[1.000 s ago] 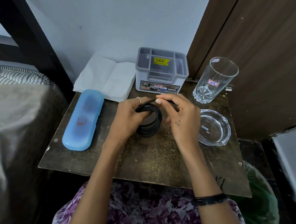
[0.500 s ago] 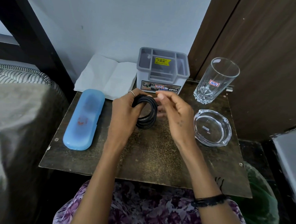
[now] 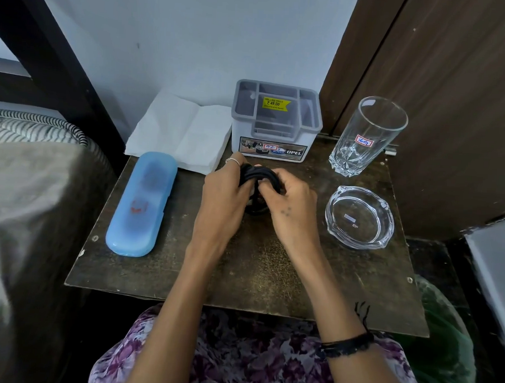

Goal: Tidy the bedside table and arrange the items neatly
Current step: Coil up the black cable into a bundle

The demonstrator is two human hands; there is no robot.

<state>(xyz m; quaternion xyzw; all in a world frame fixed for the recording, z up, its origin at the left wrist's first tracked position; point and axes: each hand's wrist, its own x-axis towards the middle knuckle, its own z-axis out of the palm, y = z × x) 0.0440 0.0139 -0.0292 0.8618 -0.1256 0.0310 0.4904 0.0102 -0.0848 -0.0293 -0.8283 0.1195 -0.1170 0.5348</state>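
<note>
**Coiled cable bundle pinched in both my hands**

Black coiled cable [image 3: 259, 177] sits between my left hand [image 3: 224, 198] and right hand [image 3: 291, 208], fingers of both curled shut around the loops, just above the table [image 3: 241, 272]. Judged light, floppy, springy; best gripped across all loops. One cable. Beyond fingertips: one grey organizer [image 3: 275, 122]. Right: one tumbler [image 3: 365, 135], one glass ashtray [image 3: 359, 217]. Left: one blue case [image 3: 142, 203], one napkin [image 3: 181, 132].

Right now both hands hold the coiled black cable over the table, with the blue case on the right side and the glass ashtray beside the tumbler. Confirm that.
One error: the head view shows the blue case on the left side, not the right. The rest stands: both hands, left hand and right hand, hold the black cable; ashtray beside tumbler.
</note>
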